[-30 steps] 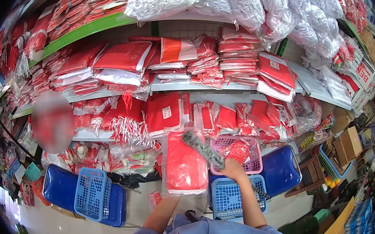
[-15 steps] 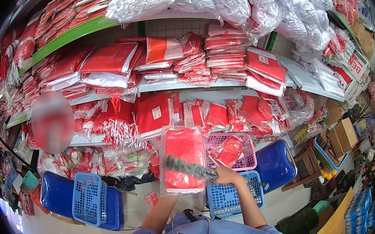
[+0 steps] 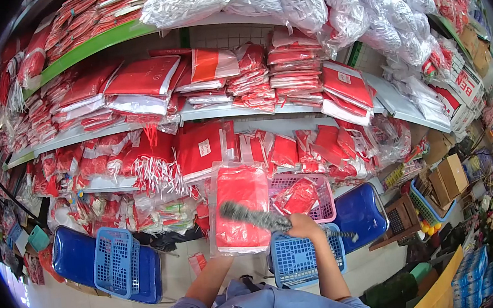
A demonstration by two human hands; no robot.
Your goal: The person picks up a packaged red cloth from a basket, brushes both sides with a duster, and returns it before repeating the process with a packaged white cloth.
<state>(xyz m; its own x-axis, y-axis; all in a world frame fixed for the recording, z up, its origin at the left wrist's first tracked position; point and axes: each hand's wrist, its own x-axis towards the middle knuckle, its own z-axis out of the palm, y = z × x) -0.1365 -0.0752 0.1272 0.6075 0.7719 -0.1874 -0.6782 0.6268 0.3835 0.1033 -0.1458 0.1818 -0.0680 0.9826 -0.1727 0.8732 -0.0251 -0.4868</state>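
My left hand is hidden beneath a flat clear-plastic packet of red cloth (image 3: pixel 239 184) and holds it up in front of me; only the forearm (image 3: pixel 210 281) shows. My right hand (image 3: pixel 302 226) is closed round a grey, fluffy duster (image 3: pixel 252 217). The duster's head lies across the lower half of the packet, and its thin handle sticks out to the right past my wrist. Just under my right hand sits a blue plastic basket (image 3: pixel 309 261). A pink basket (image 3: pixel 325 197) behind it contains a red wrapped packet (image 3: pixel 296 196).
Shelves ahead carry stacked red and white packets (image 3: pixel 296 69), with bagged white bundles (image 3: pixel 303 0) overhead. Blue stools (image 3: pixel 361 217) stand on both sides; another blue basket (image 3: pixel 114 262) rests on the left one. Cardboard boxes (image 3: pixel 450 181) are at the right. A small red packet (image 3: pixel 197 262) lies on the floor.
The duster has shifted slightly to the right and down over the packet, and more of its handle shows past my right wrist. The packet stays nearly in place.
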